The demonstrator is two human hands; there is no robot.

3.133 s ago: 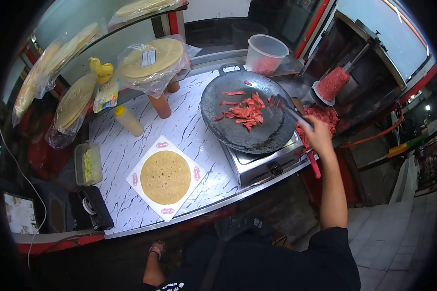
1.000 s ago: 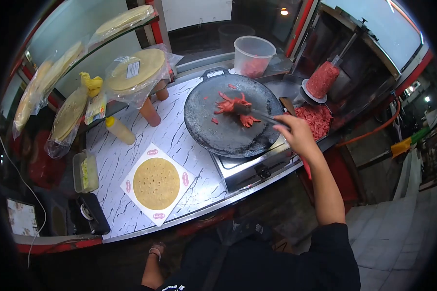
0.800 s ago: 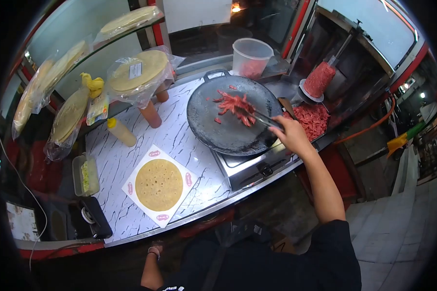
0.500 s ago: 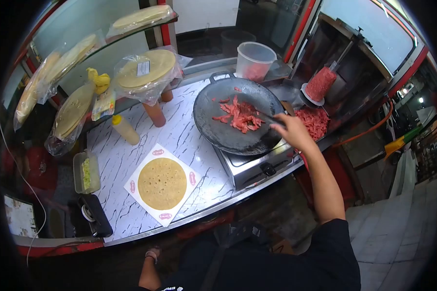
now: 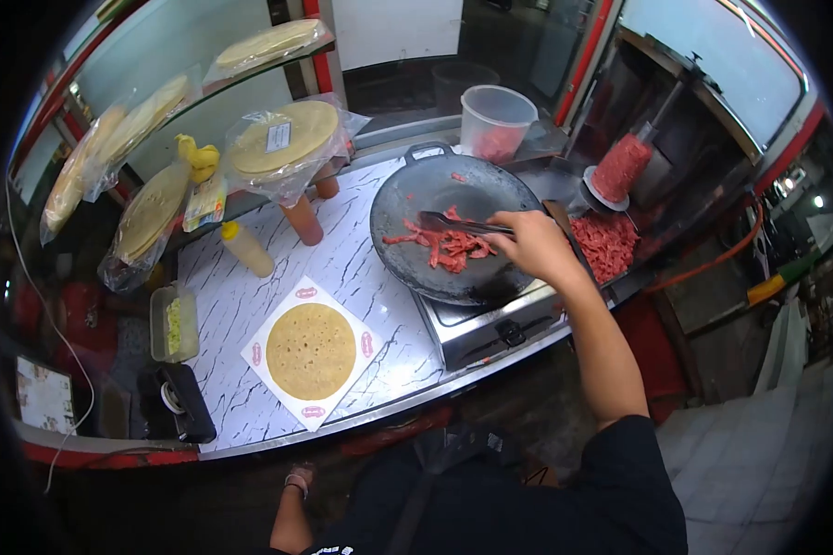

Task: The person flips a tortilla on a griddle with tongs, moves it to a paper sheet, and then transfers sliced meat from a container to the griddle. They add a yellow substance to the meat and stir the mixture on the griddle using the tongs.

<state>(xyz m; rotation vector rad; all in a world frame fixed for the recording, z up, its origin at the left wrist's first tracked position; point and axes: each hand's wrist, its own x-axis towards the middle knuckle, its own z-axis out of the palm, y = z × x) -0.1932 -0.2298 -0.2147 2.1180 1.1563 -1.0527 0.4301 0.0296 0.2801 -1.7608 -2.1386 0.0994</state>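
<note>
My right hand (image 5: 528, 242) is closed around dark tongs (image 5: 467, 225), held low over a round black pan (image 5: 407, 196). Strips of reddish meat (image 5: 449, 248) lie in the pan just beneath and beside the tongs' tip. A few small scraps sit apart on the pan's far side. The pan rests on a metal gas stove (image 5: 477, 328). Down below the counter's front edge hangs my left hand (image 5: 301, 474), with a band at the wrist; its fingers are too small and dark to make out.
A round flatbread (image 5: 311, 351) lies on printed white paper (image 5: 313, 413). Behind it stand sauce bottles (image 5: 248, 250) and bagged flatbreads (image 5: 287, 139). Right of the pan are more raw meat (image 5: 604, 248) and a meat-stacked vertical spit (image 5: 620, 168). A plastic bucket (image 5: 498, 111) stands behind.
The tongs have swung round and moved left across the pan with my right hand. The meat strips are spread further left and lower. My left hand stays below the counter.
</note>
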